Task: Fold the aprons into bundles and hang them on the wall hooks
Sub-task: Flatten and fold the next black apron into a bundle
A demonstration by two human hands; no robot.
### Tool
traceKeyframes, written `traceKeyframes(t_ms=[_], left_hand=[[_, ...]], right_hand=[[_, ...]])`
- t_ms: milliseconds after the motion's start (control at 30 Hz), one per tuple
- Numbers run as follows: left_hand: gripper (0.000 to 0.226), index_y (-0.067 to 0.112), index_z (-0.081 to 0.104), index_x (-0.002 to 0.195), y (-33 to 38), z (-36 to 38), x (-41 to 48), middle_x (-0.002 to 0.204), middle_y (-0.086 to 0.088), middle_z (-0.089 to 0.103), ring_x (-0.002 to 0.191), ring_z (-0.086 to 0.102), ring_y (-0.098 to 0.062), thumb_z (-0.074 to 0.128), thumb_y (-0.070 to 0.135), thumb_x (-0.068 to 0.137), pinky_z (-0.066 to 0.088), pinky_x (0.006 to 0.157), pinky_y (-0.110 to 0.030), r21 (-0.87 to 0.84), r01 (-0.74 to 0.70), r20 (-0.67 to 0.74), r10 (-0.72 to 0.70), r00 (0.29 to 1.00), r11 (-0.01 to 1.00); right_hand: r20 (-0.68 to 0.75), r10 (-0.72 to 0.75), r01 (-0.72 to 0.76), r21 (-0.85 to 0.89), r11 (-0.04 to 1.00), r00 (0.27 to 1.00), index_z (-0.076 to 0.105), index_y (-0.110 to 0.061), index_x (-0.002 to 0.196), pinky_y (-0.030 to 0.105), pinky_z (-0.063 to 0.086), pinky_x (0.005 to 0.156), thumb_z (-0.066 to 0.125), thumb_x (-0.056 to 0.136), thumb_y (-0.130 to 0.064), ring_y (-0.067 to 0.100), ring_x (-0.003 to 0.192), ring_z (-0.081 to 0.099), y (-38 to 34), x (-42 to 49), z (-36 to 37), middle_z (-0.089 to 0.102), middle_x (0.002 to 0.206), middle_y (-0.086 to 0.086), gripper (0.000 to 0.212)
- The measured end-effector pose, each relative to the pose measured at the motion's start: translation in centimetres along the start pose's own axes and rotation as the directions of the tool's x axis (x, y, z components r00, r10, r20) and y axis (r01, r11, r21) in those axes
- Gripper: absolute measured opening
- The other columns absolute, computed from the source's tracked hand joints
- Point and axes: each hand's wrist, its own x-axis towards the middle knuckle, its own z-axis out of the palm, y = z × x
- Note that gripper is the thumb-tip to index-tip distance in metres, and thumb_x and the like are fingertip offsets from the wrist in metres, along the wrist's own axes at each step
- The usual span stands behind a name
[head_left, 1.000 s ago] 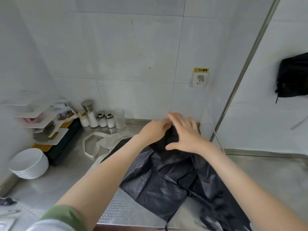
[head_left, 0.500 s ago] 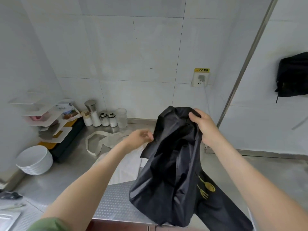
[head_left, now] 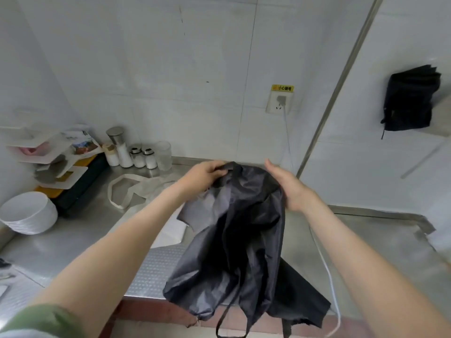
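Note:
A black apron (head_left: 239,228) hangs crumpled in the air above the steel counter (head_left: 73,237), its lower end and straps trailing past the front edge. My left hand (head_left: 205,175) grips its top edge. My right hand (head_left: 291,187) has straight fingers and lies against the apron's upper right side. A white apron (head_left: 146,186) lies on the counter behind my left arm, its strap in a loop. A folded black bundle (head_left: 410,101) hangs on the right wall.
A stack of white bowls (head_left: 26,213) sits at the left, a rack of plates (head_left: 48,154) behind it. Several jars and shakers (head_left: 136,154) line the back wall. A white cable runs down from the wall socket (head_left: 280,101) past my right arm.
The apron was lifted off the counter. My left hand has taken hold of its top, and my right hand has let go and now lies flat against its side.

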Motion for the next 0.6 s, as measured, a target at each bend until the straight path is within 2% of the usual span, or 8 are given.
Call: traceKeyframes(t_ms=[67,133,267,333,400,467,533,600], left_hand=[[0.019,0.013,0.068,0.105,0.3,-0.2,-0.2,0.103,0.000,0.071,0.099,0.063,-0.018,0.051,0.010,0.097,0.045,0.086,-0.028,0.368,-0.122,0.008,0.129,0.992,0.922],[0.023,0.014,0.066,0.110,1.3,0.2,-0.5,0.110,-0.007,0.070,0.102,0.061,-0.027,0.049,0.011,0.095,0.047,0.086,-0.036,0.511,-0.189,0.035,0.200,0.979,0.838],[0.025,0.012,0.051,0.119,4.0,0.5,-1.4,0.094,-0.006,0.062,0.085,0.059,-0.030,0.046,0.014,0.094,0.041,0.065,-0.035,0.625,-0.137,-0.109,0.260,0.959,0.768],[0.034,0.015,0.042,0.124,3.2,-0.8,-2.5,0.087,0.001,0.059,0.079,0.056,-0.024,0.054,0.025,0.095,0.037,0.064,-0.032,0.490,-0.108,-0.210,0.238,0.948,0.865],[0.051,0.020,0.042,0.125,1.1,-3.2,-4.2,0.092,0.006,0.063,0.082,0.059,-0.013,0.065,0.044,0.086,0.042,0.071,-0.028,0.217,-0.076,-0.145,0.109,0.983,0.973],[0.068,0.024,0.050,0.125,-1.3,-5.3,-6.2,0.107,0.012,0.065,0.098,0.061,-0.003,0.072,0.060,0.072,0.045,0.089,-0.025,0.058,0.051,0.127,-0.058,0.990,0.997],[0.044,0.024,0.061,0.108,-3.8,-6.2,-7.9,0.100,0.016,0.066,0.097,0.060,0.001,0.075,0.049,0.075,0.043,0.099,-0.030,0.042,0.121,0.324,-0.128,0.937,0.992],[0.011,0.017,0.063,0.087,-5.4,-6.3,-8.6,0.090,0.009,0.071,0.095,0.064,-0.008,0.070,0.026,0.087,0.041,0.106,-0.040,-0.063,0.078,0.280,-0.057,0.958,0.995]], right_hand=[[0.047,0.098,-0.078,-0.314,0.946,0.994,0.049,-0.024,0.139,0.040,0.031,0.114,0.045,0.071,-0.082,0.015,0.131,0.047,-0.4,-0.4,0.0,0.049,0.144,-0.001,0.089],[0.120,0.055,-0.005,-0.380,0.925,0.991,0.048,-0.034,0.135,0.039,0.030,0.114,0.057,0.063,-0.084,0.014,0.133,0.044,-0.8,-0.7,1.4,0.047,0.145,-0.002,0.088],[0.070,-0.144,0.155,-0.651,0.743,0.987,0.029,-0.026,0.143,0.027,0.039,0.102,0.074,0.080,-0.037,0.011,0.123,0.046,-1.6,-0.9,6.6,0.046,0.134,-0.008,0.077],[0.000,-0.215,0.144,-0.741,0.656,0.977,0.053,-0.019,0.123,0.027,0.048,0.086,0.068,0.087,-0.028,0.013,0.101,0.061,-1.4,-1.1,7.8,0.063,0.113,-0.004,0.040],[-0.095,-0.262,0.137,-0.657,0.741,0.960,0.066,-0.014,0.100,0.029,0.048,0.077,0.061,0.092,-0.023,0.016,0.086,0.066,-0.8,-1.9,8.4,0.071,0.095,0.002,0.013],[-0.178,-0.308,0.206,-0.434,0.877,0.935,0.068,-0.011,0.099,0.033,0.051,0.086,0.059,0.094,-0.017,0.018,0.089,0.068,-0.3,-2.6,8.7,0.073,0.097,0.005,0.012],[-0.221,-0.348,0.323,-0.141,0.936,0.911,0.067,-0.011,0.098,0.035,0.053,0.088,0.056,0.095,-0.010,0.019,0.088,0.068,-0.1,-3.8,9.1,0.072,0.094,0.004,0.012],[-0.232,-0.316,0.312,-0.054,0.948,0.920,0.066,-0.007,0.100,0.034,0.054,0.086,0.054,0.095,-0.007,0.020,0.085,0.069,0.3,-4.9,9.2,0.072,0.092,0.006,0.012]])
